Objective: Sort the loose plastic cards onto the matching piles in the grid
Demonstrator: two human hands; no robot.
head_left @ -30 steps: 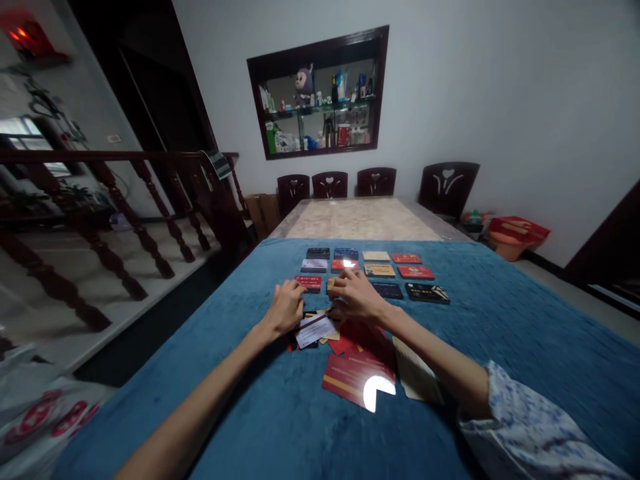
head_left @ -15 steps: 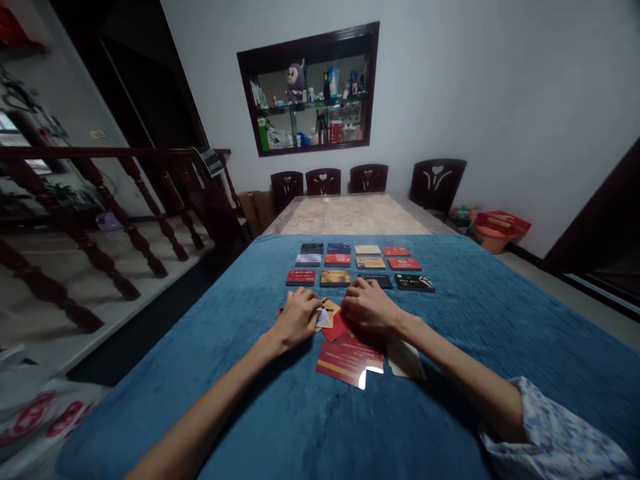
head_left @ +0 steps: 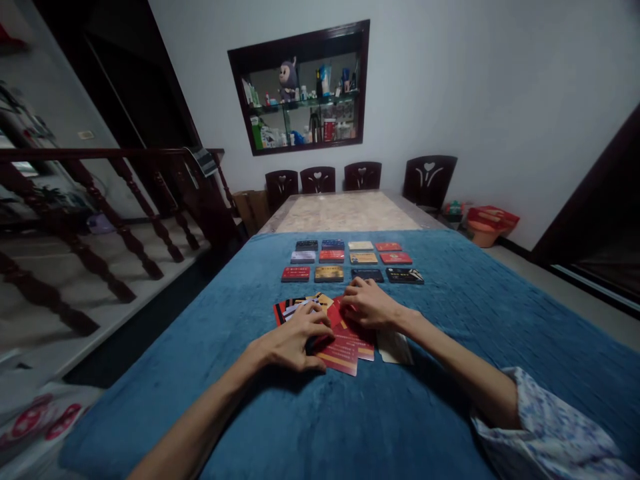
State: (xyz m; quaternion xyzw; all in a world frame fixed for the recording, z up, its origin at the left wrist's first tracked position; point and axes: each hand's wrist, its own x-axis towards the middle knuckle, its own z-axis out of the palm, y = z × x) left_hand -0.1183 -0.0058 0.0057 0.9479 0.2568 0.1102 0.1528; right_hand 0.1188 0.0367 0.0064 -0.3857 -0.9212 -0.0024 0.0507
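Nearest the near edge of the table (head_left: pixel 350 210), on the blue cloth (head_left: pixel 475 333), both bare forearms reach forward to a loose pile of cards (head_left: pixel 345 347). The left hand (head_left: pixel 295 340) lies palm down on the pile's near left part, fingers curled over a red card (head_left: pixel 343 357); whether it actually pinches that card I cannot tell. The right hand (head_left: pixel 367 307) rests flat on the pile's far right side, fingers spread and bent, pressing on red cards; no card is lifted in it. A pale card (head_left: pixel 395 347) sticks out from under the right wrist. To the left of the hands, striped and yellow cards (head_left: pixel 295 307) fan out of the pile.

Just beyond the hands, toward the cloth's far edge, single cards lie in a tidy grid (head_left: pixel 350 260) of three rows and four columns, apart from each other: red, gold, dark ones in the near row, paler ones behind.

Past the cloth the bare tabletop shows, then four dark chairs (head_left: pixel 363 175) at the far edge. On the wall above is a shelf niche (head_left: pixel 300 87) with bottles and a plush toy. A wooden railing (head_left: pixel 100 193) runs at the left.
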